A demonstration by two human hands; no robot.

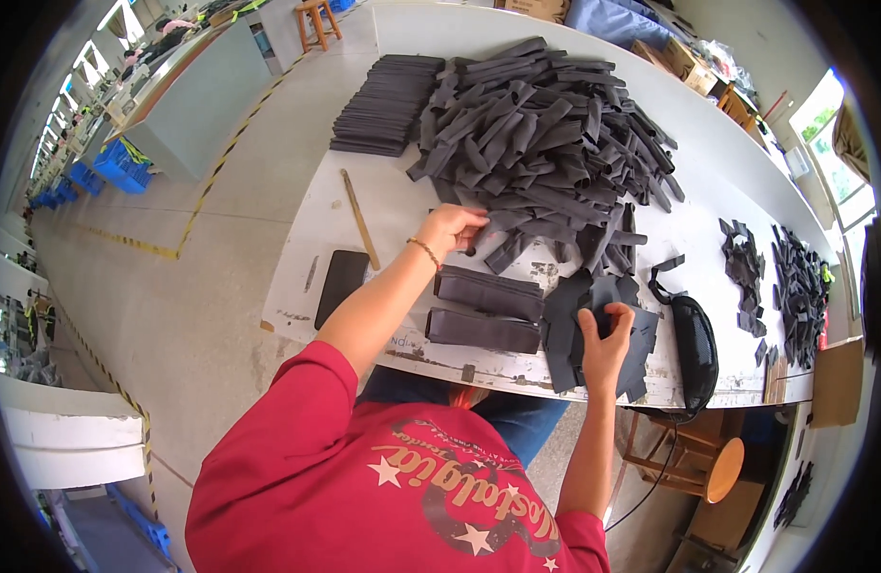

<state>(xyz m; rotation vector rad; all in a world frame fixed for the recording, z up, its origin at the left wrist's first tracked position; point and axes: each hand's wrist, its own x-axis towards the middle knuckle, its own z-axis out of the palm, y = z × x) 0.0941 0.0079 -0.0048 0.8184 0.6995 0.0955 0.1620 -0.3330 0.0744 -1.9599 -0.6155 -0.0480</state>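
Note:
My left hand (450, 230) reaches to the near left edge of a big heap of dark grey folded fabric strips (545, 143). Its fingers are curled together there; what they hold, if anything, is hidden. Close to my body, my right hand (605, 346) is over a loose stack of flat dark fabric pieces (563, 329). Thumb and forefinger close on a fabric piece (605, 289) at the top of that stack. Between the hands lie two neat bundles of folded strips, a farther bundle (488, 291) and a nearer bundle (483, 330).
A phone (342, 286) and a thin wooden stick (360, 220) lie left on the white table (302, 229). Neatly stacked strips (388, 103) stand beside the heap. A black case-like object (693, 351) with a cord sits right, before scattered fabric scraps (743, 272). A wooden stool (722, 470) stands below.

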